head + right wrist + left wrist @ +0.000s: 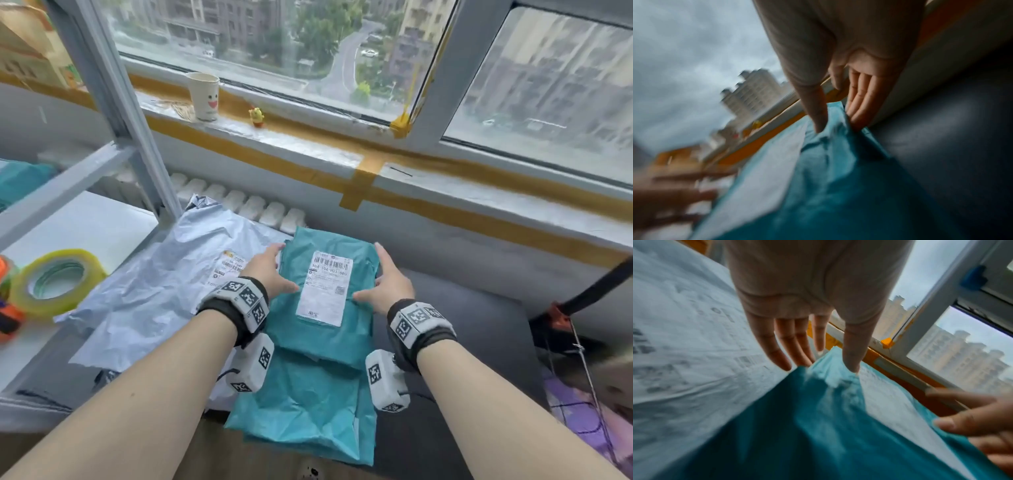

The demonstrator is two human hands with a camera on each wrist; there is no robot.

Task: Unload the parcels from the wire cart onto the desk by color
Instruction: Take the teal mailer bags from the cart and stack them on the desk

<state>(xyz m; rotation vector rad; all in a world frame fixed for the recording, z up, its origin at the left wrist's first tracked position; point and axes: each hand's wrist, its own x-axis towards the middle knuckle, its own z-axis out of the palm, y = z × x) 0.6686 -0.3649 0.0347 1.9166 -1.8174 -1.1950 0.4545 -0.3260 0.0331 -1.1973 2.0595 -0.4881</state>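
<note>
A teal parcel (322, 243) with a white shipping label lies on top of a second teal parcel (301, 411) on the dark desk (462, 329). My left hand (270, 270) touches its left edge with straight fingers, thumb resting on top. On the opposite edge my right hand (387, 284) does the same. A crumpled grey parcel (147, 298) lies just to the left. The left wrist view shows the left hand (824, 365) at the teal parcel (807, 426) beside the grey parcel (684, 353). The blurred right wrist view shows the right hand (838, 127) on the teal parcel (838, 186).
A yellow tape roll (56, 284) sits on the white shelf at left, behind a grey metal frame (137, 137). A paper cup (203, 96) and a small toy (257, 117) stand on the windowsill. Thin wire (582, 359) and something purple (575, 411) show at the right edge.
</note>
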